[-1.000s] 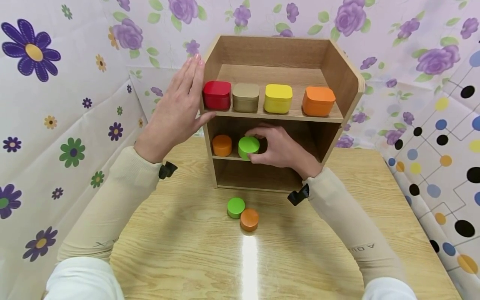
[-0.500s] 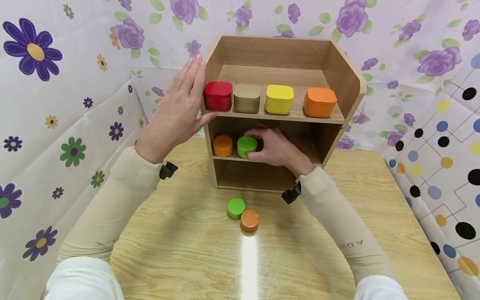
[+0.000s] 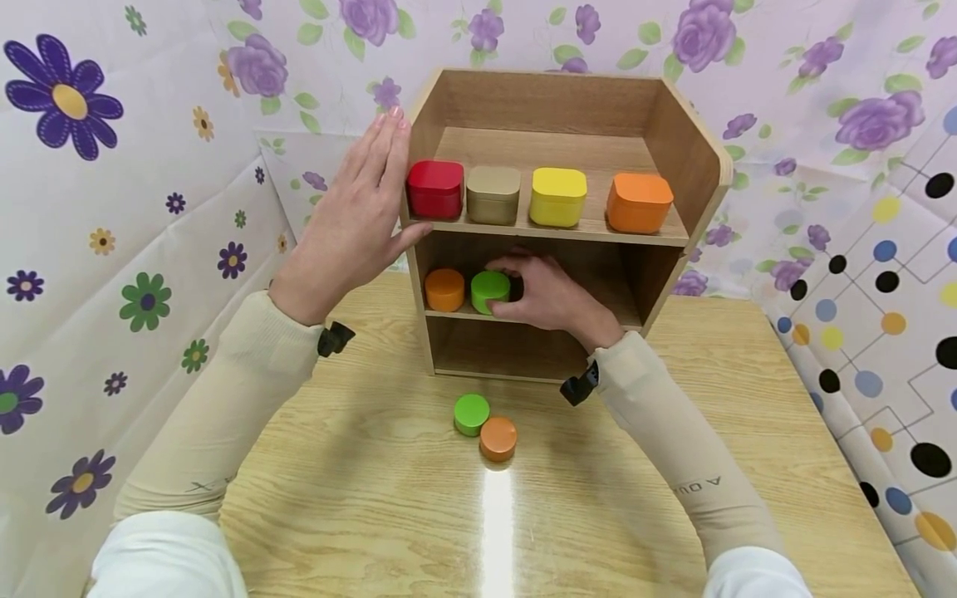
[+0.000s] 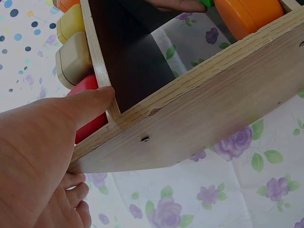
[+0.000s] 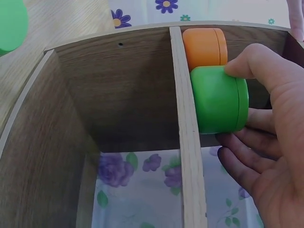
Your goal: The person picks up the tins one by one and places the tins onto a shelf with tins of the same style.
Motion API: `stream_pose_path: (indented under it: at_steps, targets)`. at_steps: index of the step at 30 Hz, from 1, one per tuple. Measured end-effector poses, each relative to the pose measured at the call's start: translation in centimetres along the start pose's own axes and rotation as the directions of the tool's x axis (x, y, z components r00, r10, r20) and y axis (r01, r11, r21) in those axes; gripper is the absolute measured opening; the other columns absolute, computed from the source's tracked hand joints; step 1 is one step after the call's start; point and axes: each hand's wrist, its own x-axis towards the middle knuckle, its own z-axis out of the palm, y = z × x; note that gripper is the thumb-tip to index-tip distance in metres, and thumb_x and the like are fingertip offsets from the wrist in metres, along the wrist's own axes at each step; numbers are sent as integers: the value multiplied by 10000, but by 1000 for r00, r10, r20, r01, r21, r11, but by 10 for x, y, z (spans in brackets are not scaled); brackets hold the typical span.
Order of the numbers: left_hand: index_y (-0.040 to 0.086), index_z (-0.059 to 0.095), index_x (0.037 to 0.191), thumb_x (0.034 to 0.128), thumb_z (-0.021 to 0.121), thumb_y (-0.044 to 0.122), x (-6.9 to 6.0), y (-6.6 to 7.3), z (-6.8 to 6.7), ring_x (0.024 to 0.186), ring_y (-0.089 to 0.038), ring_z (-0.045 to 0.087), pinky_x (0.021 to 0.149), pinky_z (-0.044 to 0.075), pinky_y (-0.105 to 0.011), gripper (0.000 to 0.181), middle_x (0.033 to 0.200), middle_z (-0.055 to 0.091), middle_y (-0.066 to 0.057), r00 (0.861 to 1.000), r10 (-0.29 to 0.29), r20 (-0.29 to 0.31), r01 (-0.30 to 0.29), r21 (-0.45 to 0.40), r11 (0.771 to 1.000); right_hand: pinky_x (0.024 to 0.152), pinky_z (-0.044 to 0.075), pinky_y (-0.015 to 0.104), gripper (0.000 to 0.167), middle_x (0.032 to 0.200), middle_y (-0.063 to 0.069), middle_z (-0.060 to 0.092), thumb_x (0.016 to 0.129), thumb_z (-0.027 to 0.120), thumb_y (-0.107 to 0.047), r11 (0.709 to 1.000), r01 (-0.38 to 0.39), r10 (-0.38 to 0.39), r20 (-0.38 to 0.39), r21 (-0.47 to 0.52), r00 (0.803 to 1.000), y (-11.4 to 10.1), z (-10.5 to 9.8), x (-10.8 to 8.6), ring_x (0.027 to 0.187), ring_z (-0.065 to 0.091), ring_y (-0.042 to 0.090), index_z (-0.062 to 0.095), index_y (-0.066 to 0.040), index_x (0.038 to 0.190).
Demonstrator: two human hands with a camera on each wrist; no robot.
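Note:
My right hand [image 3: 553,295] pinches a green round lidded box [image 3: 488,289], thumb on the near side and fingers behind it. In the right wrist view the green box [image 5: 216,99] sits at the front of the middle shelf board [image 5: 185,123], close beside an orange round box [image 5: 202,46]. Against the left side of the wooden shelf unit [image 3: 553,104] rests my left hand [image 3: 355,220], its fingers straight. The left wrist view shows that thumb [image 4: 92,105] on the unit's front edge, by the top shelf.
Along the top shelf stand a red box [image 3: 435,191], a beige box [image 3: 493,196], a yellow box [image 3: 557,198] and an orange squarish box [image 3: 639,203]. Before the unit, a green round box [image 3: 471,414] and an orange round box [image 3: 498,438] touch on the wooden table [image 3: 359,498].
My right hand has shifted the green box slightly left and back onto the middle shelf, nearer the orange one. The left hand stays in place.

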Motion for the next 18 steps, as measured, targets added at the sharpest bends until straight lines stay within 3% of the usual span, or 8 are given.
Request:
stream_pose_path:
  at_steps: [9,18]
  targets:
    - [-58,67,1669,976,765,340,0,0,1,1660,-379,124,1383,81,-427,1061,1769,112,-237,1000,-2,3,2,14,1000,1056,570,460,623,1290,143,730,885,814,-340,996,-17,18,17,-84,1000,-6,-14,-10,1165,701,279,641,-34,1400]
    - [-65,65,1667,971,770,352,0,0,0,1658,-385,129,1384,79,-430,1075,1768,111,-242,1000,5,-3,-5,9,1000,1091,552,503,609,1290,170,704,876,828,-320,989,58,-56,17,-138,998,-15,-30,-33,1211,671,326,652,-7,1368]
